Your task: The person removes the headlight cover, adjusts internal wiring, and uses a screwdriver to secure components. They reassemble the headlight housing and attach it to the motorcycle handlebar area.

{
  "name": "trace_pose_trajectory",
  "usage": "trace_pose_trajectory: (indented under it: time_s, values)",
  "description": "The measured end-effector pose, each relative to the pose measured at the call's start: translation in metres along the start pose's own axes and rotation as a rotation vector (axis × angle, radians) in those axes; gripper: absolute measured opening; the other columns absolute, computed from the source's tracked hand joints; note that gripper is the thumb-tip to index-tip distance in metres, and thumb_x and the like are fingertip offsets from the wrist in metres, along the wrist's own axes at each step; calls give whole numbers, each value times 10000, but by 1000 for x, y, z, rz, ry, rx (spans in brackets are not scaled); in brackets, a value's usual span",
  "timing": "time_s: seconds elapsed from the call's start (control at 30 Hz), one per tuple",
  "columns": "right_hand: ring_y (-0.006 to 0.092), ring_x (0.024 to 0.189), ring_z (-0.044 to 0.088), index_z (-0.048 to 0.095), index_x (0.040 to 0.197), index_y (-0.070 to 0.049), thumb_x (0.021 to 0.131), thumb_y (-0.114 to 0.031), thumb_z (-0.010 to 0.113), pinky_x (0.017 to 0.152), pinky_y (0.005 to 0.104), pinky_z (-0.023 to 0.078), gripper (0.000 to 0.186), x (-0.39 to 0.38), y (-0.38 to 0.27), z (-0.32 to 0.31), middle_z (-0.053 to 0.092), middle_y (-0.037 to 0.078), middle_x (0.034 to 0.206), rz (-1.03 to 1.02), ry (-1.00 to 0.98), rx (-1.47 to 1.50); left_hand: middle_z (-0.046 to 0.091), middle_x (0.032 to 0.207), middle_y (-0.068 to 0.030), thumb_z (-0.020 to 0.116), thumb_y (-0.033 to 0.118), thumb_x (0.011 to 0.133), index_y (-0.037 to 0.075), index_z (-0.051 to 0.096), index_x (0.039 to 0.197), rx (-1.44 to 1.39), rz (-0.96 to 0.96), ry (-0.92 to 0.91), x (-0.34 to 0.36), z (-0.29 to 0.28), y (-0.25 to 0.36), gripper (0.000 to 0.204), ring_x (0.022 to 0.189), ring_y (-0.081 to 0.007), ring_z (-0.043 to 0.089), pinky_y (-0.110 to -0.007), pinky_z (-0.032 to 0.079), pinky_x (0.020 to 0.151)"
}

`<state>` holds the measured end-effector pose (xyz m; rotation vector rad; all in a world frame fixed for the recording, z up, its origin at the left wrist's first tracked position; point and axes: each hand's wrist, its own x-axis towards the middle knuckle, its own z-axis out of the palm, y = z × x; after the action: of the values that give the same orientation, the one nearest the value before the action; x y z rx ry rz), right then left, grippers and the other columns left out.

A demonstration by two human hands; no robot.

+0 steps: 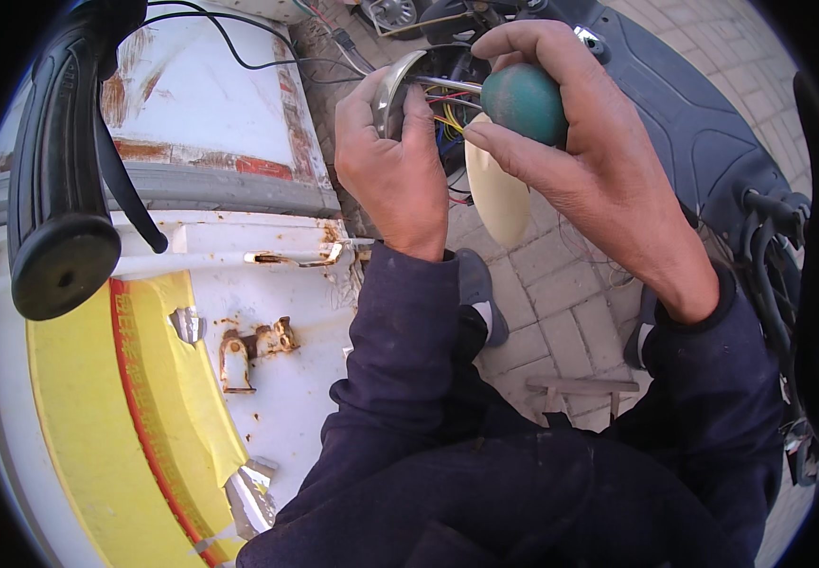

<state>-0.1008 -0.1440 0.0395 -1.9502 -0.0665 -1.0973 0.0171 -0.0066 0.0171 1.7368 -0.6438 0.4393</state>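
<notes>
We Are Pinching a Shiny Curved Piece (390,102) and Gripping a Green Ball Handle (525,104)

With our left hand (392,166) we are pinching the shiny curved piece between thumb and fingers, at the upper middle of our view. With our right hand (584,142) we are curling fingers and thumb around the green ball handle, just to the right of that piece. From the handle a metal shaft (449,83) is pointing left toward the shiny curved piece; whether its tip is touching, we cannot tell. A cream oval piece (499,194) is showing below the handle, its upper part passing behind our right thumb; how it is being held, we cannot tell.

Beyond and between our hands, coloured wires (449,123) are tangling together. On the right, a dark plastic body panel (655,80) is curving away. On the left, a black handlebar grip (59,204) is looming close, and a yellow sheet (78,407) is covering part of a white panel (305,293), where a rusty bracket (256,350) is jutting out. Below, a grey shoe (473,276) is resting on the paving (561,293).
</notes>
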Motion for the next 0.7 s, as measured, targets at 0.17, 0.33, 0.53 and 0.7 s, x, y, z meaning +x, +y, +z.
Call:
trace_pose_trajectory:
  time_s: [0.17,0.33,0.53,0.7]
  values:
    - [259,796,682,677,1209,-107,881,-184,831,706,328,557,371,1,5,-9,662,55,990,-165,-126,-413,722,1076,-116,763,53,924,-4,721,1173,66,70,1,-2,4,3,259,949,-233,713,-357,566,859]
    - [117,611,597,668,1063,-12,1004,-357,736,534,271,480,357,-13,0,10,636,44,803,684,133,543,708,1027,-103,770,60,906,9,715,1144,183,209,55,-5,8,1,249,911,-282,708,-373,560,815]
    - [97,628,579,660,1080,2,998,-406,742,538,249,459,424,-13,1,9,639,43,843,723,83,674,716,1043,-116,773,44,899,-1,726,1141,101,123,60,2,2,-4,251,924,-276,716,-372,565,829]
    - [262,898,701,660,1280,-79,916,-259,832,794,339,569,442,5,7,-7,668,70,1106,-145,-11,-211,721,1038,-123,766,34,900,-3,731,1135,53,110,28,1,1,0,241,915,-259,724,-355,570,835]
